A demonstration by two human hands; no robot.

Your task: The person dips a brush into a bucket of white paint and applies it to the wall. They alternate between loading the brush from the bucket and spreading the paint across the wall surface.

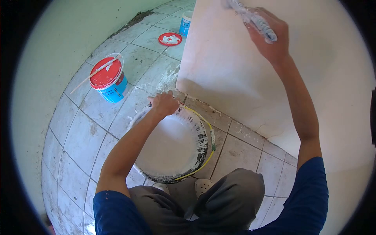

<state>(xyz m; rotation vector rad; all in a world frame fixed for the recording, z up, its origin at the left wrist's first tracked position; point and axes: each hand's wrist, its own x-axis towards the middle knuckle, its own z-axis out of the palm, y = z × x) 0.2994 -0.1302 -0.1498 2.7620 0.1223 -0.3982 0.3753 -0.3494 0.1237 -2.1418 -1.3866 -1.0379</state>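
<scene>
My right hand (272, 37) is closed round the handle of a paintbrush (254, 19) smeared with white. It is raised against the pale wall (243, 70), and the brush's far end runs to the top edge of the view. Between my knees and the wall stands a black bucket (201, 150) crusted with white, with a pale liquid (166, 147) inside. A yellow handle (205, 162) lies down along its right side. My left hand (163, 103) grips the bucket's far rim, its fingers partly bent over the edge.
A blue bucket (113, 92) with a red lid stands on the tiled floor at left, a thin stick (96, 73) across its lid. Further back lie a loose red lid (170, 39) and a second blue bucket (185, 25), partly behind the wall's edge. My knees (239, 192) are close to the black bucket.
</scene>
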